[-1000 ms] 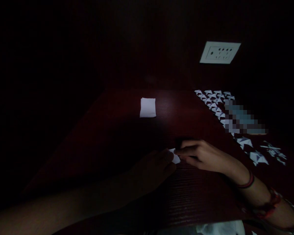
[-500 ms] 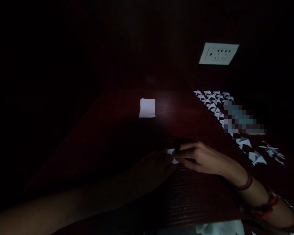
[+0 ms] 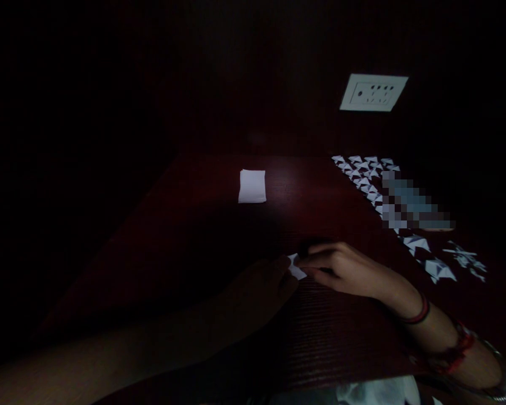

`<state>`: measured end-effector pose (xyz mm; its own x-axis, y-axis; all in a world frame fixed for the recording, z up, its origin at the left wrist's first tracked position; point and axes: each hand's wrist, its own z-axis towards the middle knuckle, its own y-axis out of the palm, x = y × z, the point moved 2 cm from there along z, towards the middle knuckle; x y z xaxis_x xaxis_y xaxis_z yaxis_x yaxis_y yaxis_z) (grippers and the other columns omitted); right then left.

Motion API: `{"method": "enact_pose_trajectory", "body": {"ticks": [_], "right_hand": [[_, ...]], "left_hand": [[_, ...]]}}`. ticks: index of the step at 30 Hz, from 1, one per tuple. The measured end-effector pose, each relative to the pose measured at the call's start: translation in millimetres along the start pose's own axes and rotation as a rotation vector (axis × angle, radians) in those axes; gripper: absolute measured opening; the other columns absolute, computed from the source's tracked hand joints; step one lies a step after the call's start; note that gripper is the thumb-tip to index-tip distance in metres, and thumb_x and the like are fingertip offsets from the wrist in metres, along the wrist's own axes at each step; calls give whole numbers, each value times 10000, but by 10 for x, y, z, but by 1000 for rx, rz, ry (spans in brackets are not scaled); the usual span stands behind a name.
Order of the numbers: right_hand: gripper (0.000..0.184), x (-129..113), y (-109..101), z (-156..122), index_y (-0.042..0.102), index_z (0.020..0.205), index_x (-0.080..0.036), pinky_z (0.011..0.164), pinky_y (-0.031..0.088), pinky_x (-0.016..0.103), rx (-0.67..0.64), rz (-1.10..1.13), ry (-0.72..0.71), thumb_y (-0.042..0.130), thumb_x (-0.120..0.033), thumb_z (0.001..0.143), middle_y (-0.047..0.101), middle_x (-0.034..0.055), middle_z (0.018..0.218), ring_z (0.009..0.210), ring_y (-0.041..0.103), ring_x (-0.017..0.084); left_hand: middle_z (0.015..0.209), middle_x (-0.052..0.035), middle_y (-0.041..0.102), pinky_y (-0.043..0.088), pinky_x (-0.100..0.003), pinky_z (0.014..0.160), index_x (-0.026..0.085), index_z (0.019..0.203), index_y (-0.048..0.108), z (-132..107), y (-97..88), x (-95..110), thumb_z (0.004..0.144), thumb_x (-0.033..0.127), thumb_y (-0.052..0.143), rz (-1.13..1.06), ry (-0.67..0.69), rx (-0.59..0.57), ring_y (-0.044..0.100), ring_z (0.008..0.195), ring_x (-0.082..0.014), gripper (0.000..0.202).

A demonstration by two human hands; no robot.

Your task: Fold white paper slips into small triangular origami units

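A small white folded paper piece (image 3: 297,268) lies on the dark red wooden table (image 3: 219,236), pinched between both hands. My right hand (image 3: 346,270) lies on the table with its fingers pressed together on the paper's right side. In deep shadow, my left hand (image 3: 263,289) holds the paper's left edge with closed fingertips. Red bands circle my right wrist.
A stack of white square sheets (image 3: 252,186) sits further back at the middle. Several folded white paper pieces (image 3: 365,171) spread along the right side, with more folded pieces (image 3: 441,269) nearer me. A white wall socket (image 3: 373,92) is behind. The surroundings are very dark.
Both hands stay on the small paper; the fingers have shifted slightly and less of the paper shows than a second ago. The view drifted a little.
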<state>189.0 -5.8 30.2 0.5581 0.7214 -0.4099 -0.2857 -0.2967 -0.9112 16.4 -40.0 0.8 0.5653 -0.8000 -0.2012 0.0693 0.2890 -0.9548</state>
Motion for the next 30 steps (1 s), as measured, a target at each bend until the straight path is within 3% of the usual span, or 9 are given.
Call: {"method": "enact_pose_trajectory", "body": {"ticks": [5, 13, 19, 23, 30], "right_hand": [[262, 11, 14, -9, 576, 1038, -201, 664, 409, 224, 23, -28, 16, 426, -219, 823, 576, 34, 865, 741, 555, 122], [269, -26, 5, 7, 575, 1044, -193, 685, 409, 234, 29, -48, 27, 414, -228, 831, 583, 48, 894, 770, 560, 134], [259, 23, -23, -3, 587, 1023, -211, 658, 412, 222, 24, -5, 30, 412, -218, 833, 573, 35, 849, 726, 547, 119], [278, 46, -23, -6, 571, 1066, -227, 659, 409, 228, 21, 14, -4, 418, -235, 834, 579, 35, 840, 723, 545, 123], [282, 56, -49, -13, 573, 1060, -216, 652, 402, 215, 47, 21, 16, 412, -192, 830, 562, 33, 818, 713, 535, 113]], "left_hand": [[1172, -139, 415, 418, -356, 715, 118, 1088, 443, -14, -14, -14, 823, 107, 346, 26, -9, -17, 524, 846, -210, 282], [1225, -106, 389, 345, -400, 855, 167, 1095, 441, -1, 34, -37, 830, 146, 387, -54, -68, -26, 400, 1078, -259, 271], [1215, -107, 406, 365, -401, 799, 191, 1127, 427, 18, -42, -57, 828, 142, 402, -29, -51, -79, 431, 1024, -257, 303], [1091, -85, 486, 375, -397, 748, 199, 1111, 444, 30, -92, -61, 823, 149, 421, -22, -65, -100, 455, 955, -249, 294], [1030, -91, 496, 363, -388, 783, 155, 1147, 417, 36, -13, -78, 835, 129, 395, -10, -50, -35, 438, 974, -244, 315]]}}
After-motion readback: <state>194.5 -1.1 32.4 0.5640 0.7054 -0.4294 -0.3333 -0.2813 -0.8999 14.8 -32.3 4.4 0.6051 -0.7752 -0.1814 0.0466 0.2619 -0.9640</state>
